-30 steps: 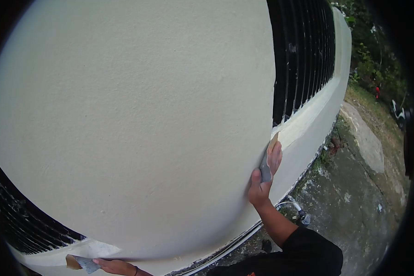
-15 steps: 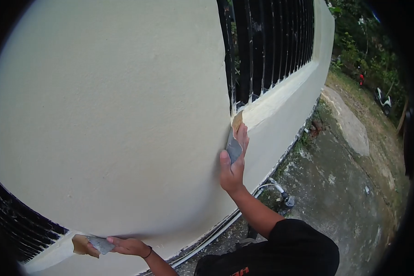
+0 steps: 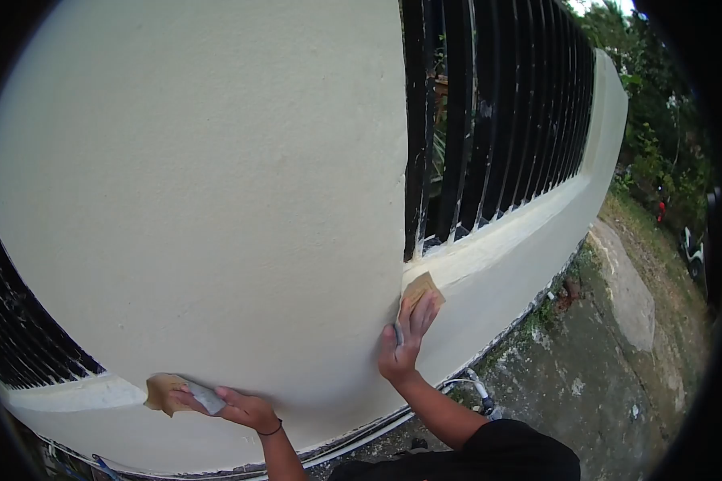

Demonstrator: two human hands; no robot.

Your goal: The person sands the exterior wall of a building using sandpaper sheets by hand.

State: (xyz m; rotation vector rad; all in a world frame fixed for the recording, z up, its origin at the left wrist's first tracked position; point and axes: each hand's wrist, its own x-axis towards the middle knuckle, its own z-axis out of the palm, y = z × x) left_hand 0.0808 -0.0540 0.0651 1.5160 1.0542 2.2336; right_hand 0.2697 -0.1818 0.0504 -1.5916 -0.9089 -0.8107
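Both hands with brown-grey sheets at the pale wall (image 3: pixel 233 192)
Your left hand (image 3: pixel 247 409) has its grip part-closed on left sheet (image 3: pixel 167 394), low on wall; your right hand (image 3: pixel 405 346), grip half-curled, holds right sheet (image 3: pixel 425 289) against wall, just below wall's black bars (image 3: pixel 529 120)

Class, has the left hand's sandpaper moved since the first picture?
Yes. The sandpaper in the left hand has moved rightward along the wall, away from the black bars at the left.
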